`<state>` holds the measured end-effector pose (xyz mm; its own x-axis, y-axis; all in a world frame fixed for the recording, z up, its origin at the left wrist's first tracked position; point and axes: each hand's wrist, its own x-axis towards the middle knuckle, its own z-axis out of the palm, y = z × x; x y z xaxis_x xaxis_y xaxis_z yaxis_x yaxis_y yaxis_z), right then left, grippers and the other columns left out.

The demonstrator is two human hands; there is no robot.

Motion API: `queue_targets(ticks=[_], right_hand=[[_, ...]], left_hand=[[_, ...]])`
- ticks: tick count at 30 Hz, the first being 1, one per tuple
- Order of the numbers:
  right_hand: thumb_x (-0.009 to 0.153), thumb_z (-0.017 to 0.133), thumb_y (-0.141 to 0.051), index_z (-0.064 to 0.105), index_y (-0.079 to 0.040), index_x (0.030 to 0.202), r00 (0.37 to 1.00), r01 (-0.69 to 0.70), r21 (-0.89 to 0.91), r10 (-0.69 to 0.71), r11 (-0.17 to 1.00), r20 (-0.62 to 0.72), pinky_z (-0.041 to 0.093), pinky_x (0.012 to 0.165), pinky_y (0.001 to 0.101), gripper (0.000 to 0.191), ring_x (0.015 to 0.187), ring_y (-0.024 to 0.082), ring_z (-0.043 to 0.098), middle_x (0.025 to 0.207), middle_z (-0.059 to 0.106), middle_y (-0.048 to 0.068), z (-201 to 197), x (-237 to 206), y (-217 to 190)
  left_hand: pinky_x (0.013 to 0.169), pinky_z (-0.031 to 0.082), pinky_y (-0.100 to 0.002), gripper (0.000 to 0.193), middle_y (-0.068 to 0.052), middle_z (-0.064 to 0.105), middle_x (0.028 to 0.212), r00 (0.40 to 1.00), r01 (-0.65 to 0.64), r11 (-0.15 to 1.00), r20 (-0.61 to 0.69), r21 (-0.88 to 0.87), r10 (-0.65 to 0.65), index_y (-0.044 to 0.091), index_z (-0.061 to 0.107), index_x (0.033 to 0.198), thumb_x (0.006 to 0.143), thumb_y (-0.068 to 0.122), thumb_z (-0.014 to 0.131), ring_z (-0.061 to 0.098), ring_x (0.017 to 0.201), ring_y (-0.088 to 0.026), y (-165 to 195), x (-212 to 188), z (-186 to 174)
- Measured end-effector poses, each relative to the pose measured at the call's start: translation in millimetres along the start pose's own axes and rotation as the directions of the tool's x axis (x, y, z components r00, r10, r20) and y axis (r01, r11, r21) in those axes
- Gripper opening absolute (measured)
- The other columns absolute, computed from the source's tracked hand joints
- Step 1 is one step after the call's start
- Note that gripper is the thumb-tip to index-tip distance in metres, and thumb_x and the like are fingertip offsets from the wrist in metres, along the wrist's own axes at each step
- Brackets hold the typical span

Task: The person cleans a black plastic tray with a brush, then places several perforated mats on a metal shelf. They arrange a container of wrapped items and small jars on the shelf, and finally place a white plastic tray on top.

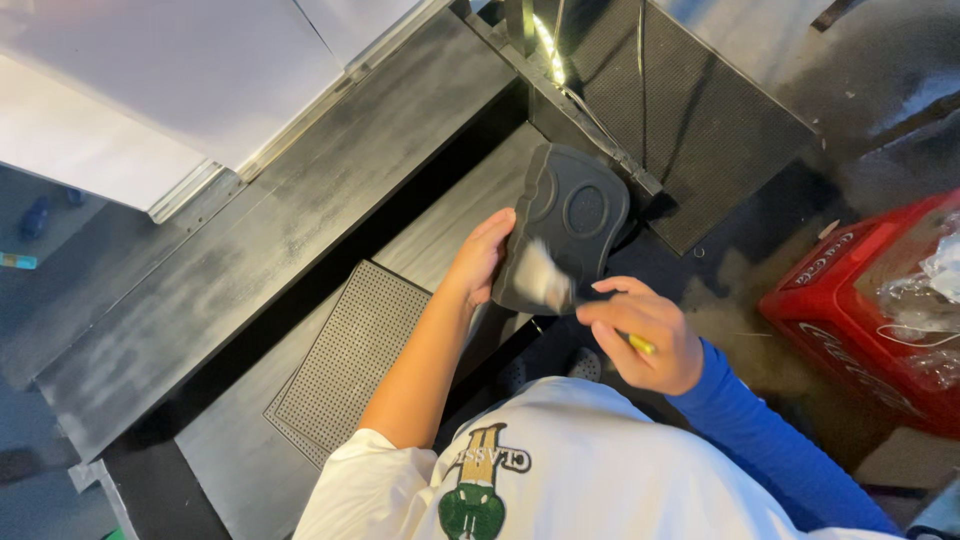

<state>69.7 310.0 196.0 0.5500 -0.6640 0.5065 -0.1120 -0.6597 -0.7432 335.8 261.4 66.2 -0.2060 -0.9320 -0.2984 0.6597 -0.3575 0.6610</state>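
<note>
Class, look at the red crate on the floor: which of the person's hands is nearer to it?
Right. The right hand, holding a brush against the dark tray, is closer to the red crate; the left hand grips the tray's far edge.

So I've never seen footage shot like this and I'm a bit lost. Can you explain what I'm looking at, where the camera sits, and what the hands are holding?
There is no machine here: a person is working with bare hands, and the one camera sits on their head, looking straight down. That is why you see their white shirt at the bottom. The left hand grips the edge of a dark moulded plastic tray with round hollows, held up in the air. The right hand, in a blue sleeve, holds a brush with a yellow handle; its pale bristles, blurred, are against the tray. Below lie dark wooden boards and a dotted mat. A red crate stands at the right.
</note>
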Motion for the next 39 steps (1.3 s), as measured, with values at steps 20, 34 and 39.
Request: queue_targets(ticks=[20,34,39], right_hand=[[0.095,0.061,0.000,0.070,0.003,0.105,0.999,-0.021,-0.081,0.018,0.996,-0.031,0.051,0.108,0.0507,0.014,0.068,0.016,0.066,0.075,0.068,0.005,-6.8,11.8,-14.2],[0.090,0.059,0.001,0.074,-0.001,0.093,0.990,-0.071,0.017,0.073,0.997,-0.123,0.055,0.104,0.0462,0.015,0.059,0.016,0.059,0.065,0.062,0.003,-2.5,9.4,-6.8],[0.088,0.060,0.000,0.073,0.001,0.091,0.999,-0.043,0.002,0.043,0.999,0.033,0.051,0.102,0.0500,0.013,0.061,0.016,0.064,0.064,0.064,0.004,-4.7,8.6,-7.4]], left_hand=[[0.062,0.047,-0.025,0.013,0.009,0.057,0.078,0.993,0.081,0.974,-0.102,0.213,-0.060,0.022,0.059,0.093,0.102,0.032,0.057,0.053,0.068,-0.005,-9.3,-7.7,9.6],[0.067,0.050,-0.026,0.015,0.007,0.052,0.076,0.993,0.049,0.990,-0.110,0.132,-0.035,0.020,0.060,0.094,0.104,0.030,0.058,0.051,0.069,-0.007,-9.2,-7.4,8.6],[0.060,0.045,-0.026,0.016,0.007,0.052,0.076,0.996,-0.002,0.983,-0.090,0.183,0.019,0.019,0.060,0.098,0.108,0.031,0.058,0.050,0.064,-0.006,-6.4,-5.9,11.9]])
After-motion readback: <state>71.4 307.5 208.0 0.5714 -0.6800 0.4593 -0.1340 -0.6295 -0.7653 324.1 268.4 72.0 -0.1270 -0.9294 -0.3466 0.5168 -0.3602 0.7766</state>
